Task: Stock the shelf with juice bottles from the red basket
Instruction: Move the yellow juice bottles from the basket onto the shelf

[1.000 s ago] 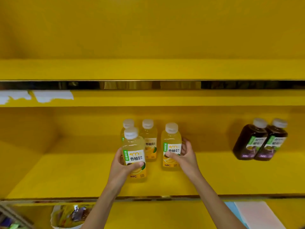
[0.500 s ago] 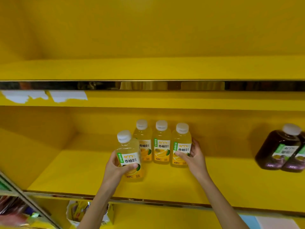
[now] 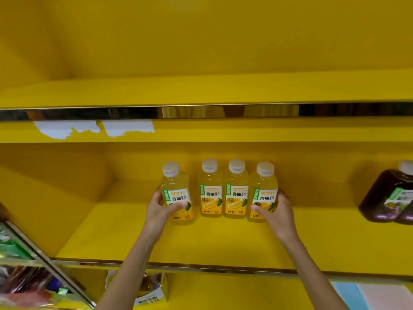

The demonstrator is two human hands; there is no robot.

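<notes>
Several yellow juice bottles with white caps stand in a row on the middle yellow shelf (image 3: 223, 240). My left hand (image 3: 159, 209) grips the leftmost bottle (image 3: 177, 193), which stands a little apart from the others and slightly nearer the front. My right hand (image 3: 273, 211) is wrapped around the rightmost bottle (image 3: 263, 191). Between them stand two bottles (image 3: 211, 189) (image 3: 236, 189) side by side, touching. The red basket is not in view.
Dark purple juice bottles (image 3: 388, 195) stand at the right end of the same shelf. The upper shelf (image 3: 201, 90) has a mirrored front strip. Packaged goods (image 3: 147, 289) lie below, and a neighbouring rack (image 3: 26, 271) with snacks is at lower left.
My left hand has pushed its bottle back and right, nearly level with the row. My right hand still holds the rightmost bottle. The view has shifted left.
</notes>
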